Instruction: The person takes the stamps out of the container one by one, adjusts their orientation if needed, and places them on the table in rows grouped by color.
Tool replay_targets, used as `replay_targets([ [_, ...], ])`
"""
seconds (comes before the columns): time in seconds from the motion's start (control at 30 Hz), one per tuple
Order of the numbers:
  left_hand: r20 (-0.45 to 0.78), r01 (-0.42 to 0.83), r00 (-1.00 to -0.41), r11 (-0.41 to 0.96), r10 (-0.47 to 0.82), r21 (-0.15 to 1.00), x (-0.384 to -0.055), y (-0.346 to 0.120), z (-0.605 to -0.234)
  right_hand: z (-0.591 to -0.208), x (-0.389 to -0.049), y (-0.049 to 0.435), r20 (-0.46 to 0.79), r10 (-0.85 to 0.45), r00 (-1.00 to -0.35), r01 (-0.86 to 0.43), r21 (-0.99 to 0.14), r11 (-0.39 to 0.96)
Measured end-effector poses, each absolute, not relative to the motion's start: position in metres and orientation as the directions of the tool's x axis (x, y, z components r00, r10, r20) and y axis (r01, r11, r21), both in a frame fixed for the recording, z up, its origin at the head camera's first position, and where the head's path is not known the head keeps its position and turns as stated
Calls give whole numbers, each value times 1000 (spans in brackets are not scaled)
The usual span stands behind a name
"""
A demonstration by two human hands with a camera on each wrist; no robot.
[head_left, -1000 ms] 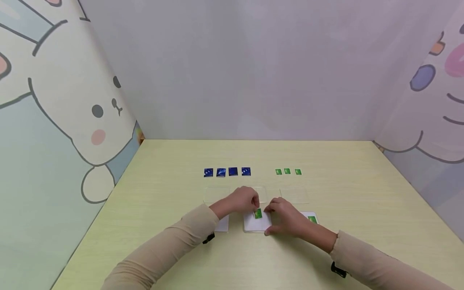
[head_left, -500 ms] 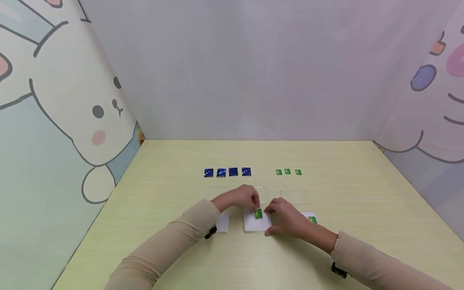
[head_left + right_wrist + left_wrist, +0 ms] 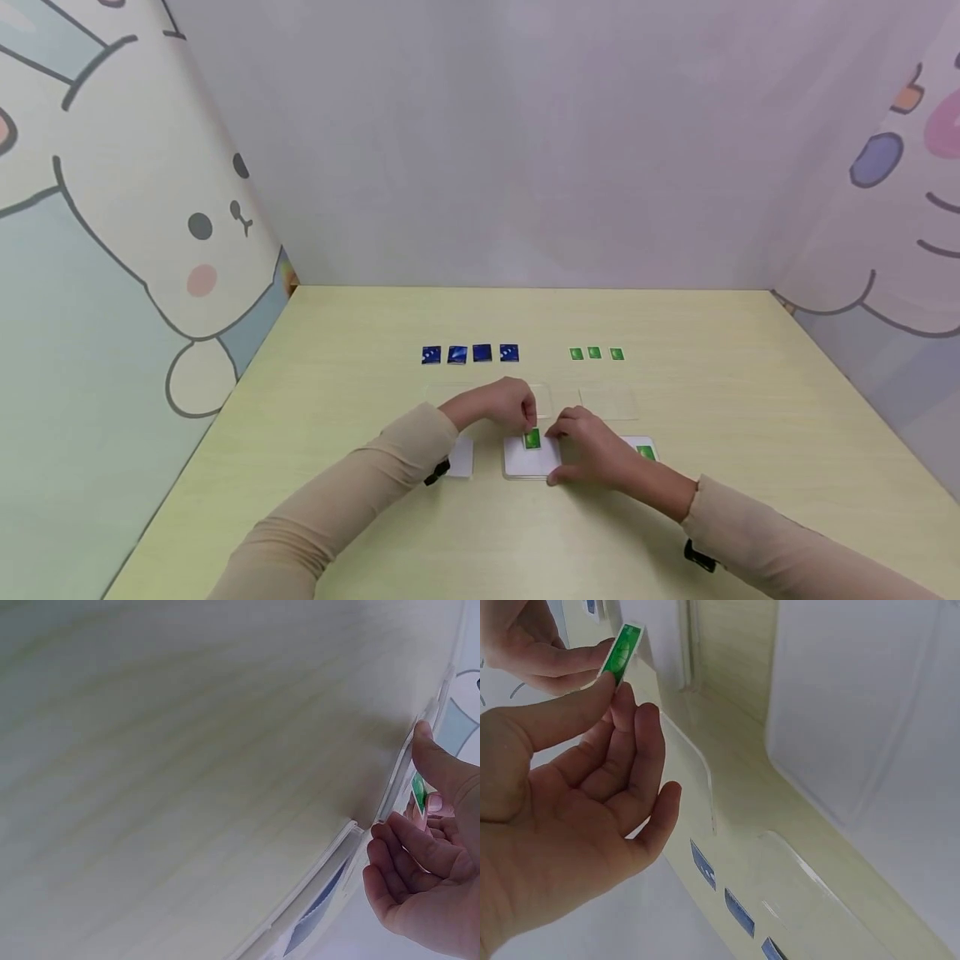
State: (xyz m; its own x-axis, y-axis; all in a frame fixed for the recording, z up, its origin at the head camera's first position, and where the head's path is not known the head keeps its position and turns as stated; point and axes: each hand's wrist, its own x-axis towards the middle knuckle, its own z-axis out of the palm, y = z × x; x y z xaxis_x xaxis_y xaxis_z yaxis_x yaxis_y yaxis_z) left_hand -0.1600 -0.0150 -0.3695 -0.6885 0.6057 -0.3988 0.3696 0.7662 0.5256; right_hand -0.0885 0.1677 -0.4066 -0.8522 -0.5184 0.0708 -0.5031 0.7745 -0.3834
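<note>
My left hand pinches a small green card with a white border between thumb and index finger. The card is tilted over the middle shallow white box; whether its lower edge touches the box is unclear. In the left wrist view the green card sticks up from the fingertips, the other fingers loosely curled. My right hand grips the same box at its right side, thumb at the near corner and fingers at the far one. In the right wrist view that thumb lies along the box's rim, beside my right hand.
Several dark blue cards lie in a row at the back, with 3 green cards to their right. Clear plastic lids lie before them. White boxes flank the middle one: a left box and a right box bearing a green card.
Both hands stay almost in place. The left forearm and wrist have shifted slightly, with the green card still pinched over the middle box. The head view has tilted a little.
</note>
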Motion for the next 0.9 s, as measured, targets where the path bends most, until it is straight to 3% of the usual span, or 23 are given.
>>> replay_targets([
  [0.9, -402, 400, -680, 769, 614, 498, -174, -14, -363, -407, -88, 165, 37, -494, -869, -467, -389, 794],
])
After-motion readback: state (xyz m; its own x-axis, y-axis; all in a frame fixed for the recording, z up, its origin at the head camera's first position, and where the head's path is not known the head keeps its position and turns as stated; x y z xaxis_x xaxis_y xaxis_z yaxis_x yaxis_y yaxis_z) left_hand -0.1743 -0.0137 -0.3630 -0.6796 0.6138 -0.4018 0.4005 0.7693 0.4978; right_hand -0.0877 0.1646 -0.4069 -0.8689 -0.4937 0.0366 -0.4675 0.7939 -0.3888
